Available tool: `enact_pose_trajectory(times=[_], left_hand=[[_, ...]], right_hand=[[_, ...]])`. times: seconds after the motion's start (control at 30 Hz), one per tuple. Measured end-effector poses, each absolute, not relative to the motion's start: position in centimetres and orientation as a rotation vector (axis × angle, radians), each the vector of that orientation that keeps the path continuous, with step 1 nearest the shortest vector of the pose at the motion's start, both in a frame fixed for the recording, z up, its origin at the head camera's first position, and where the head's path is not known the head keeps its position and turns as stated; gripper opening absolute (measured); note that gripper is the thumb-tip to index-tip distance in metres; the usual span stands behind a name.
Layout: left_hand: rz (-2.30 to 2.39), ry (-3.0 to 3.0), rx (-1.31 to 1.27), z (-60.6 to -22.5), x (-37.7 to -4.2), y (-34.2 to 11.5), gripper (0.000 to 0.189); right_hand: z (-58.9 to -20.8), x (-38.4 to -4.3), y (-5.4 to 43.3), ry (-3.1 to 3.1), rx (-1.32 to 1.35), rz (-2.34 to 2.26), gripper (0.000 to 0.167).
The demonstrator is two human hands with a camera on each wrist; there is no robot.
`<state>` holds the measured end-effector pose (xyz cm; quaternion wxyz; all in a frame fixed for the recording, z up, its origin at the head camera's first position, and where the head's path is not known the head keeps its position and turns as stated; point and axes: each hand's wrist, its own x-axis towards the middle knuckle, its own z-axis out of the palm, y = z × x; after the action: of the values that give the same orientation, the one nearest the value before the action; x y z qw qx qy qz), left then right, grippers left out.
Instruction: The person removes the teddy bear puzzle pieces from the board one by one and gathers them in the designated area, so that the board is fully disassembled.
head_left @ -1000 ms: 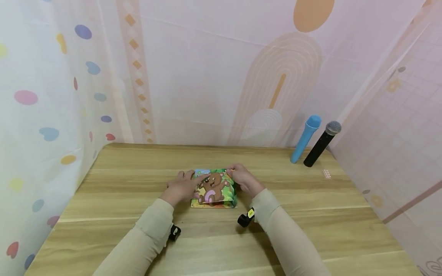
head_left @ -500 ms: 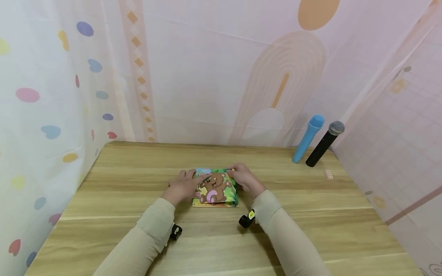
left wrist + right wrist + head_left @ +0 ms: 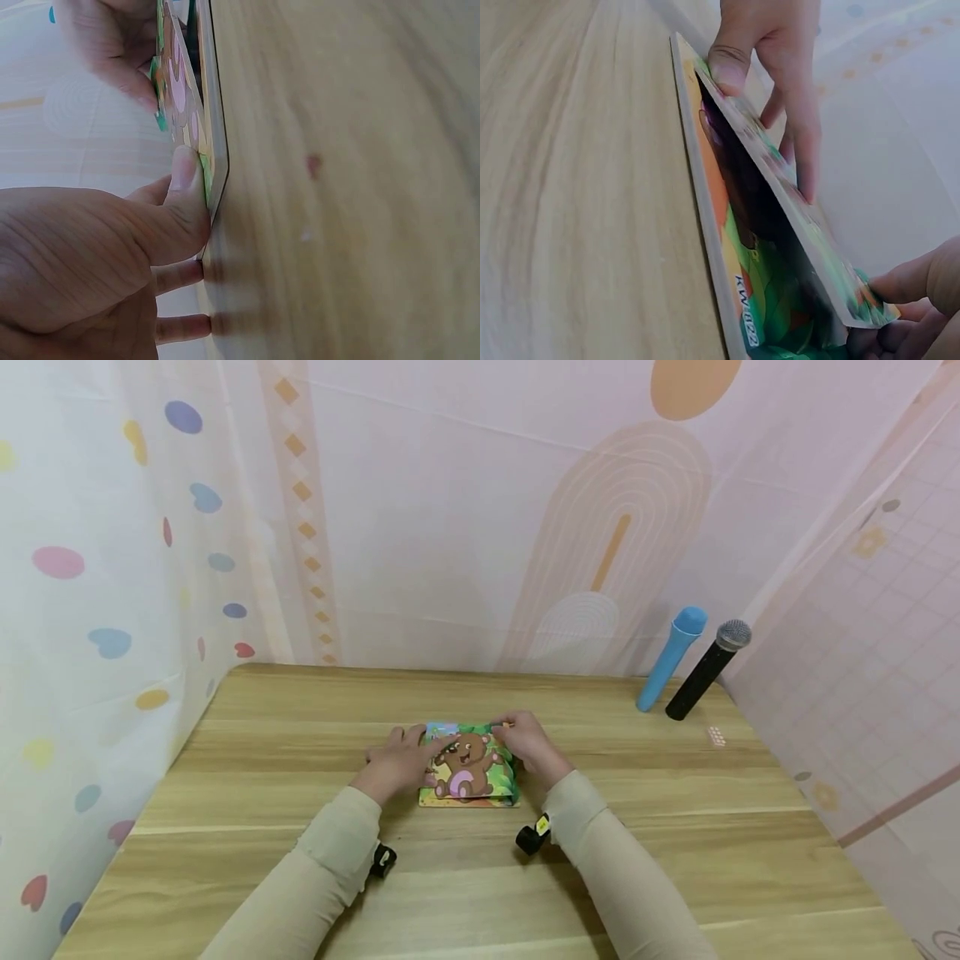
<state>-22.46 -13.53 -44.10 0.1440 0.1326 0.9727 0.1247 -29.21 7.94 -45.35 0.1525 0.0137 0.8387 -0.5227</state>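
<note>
A colourful panel with a brown bear picture [image 3: 467, 768] lies over a base board [image 3: 472, 802] with a matching printed scene. In the right wrist view the panel [image 3: 799, 214] tilts up from the base board [image 3: 716, 217], with a dark wedge-shaped gap between them. My right hand [image 3: 527, 745] pinches the panel's raised right edge between thumb and fingers. My left hand [image 3: 397, 765] rests over the left side, its index finger stretched across the bear. Its thumb [image 3: 184, 172] presses the panel near the lower left, where panel and base board meet.
A blue microphone [image 3: 667, 664] and a black microphone [image 3: 701, 677] with a silver head lean against the patterned curtain [image 3: 427, 527] at the back right. A small pink dotted patch [image 3: 716, 737] is on the wooden table [image 3: 315, 710] near them.
The camera view has shifted slightly. Both hands and the bear panel keep nearly the same position.
</note>
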Motion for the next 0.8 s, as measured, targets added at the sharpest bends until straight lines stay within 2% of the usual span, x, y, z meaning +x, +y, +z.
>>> enact_pose_trajectory(times=[0.43,0.8], left_hand=[[0.348,2.8,0.392,-44.17,-22.55,-13.54,0.08],[0.306,2.798,0.39,-44.43,-22.8,-13.63,0.081]], right_hand=[[-45.01,-29.19,8.14,2.277,0.09,-1.589,0.03],[-45.15,-29.47,8.11,2.309,0.174,-1.614,0.025]])
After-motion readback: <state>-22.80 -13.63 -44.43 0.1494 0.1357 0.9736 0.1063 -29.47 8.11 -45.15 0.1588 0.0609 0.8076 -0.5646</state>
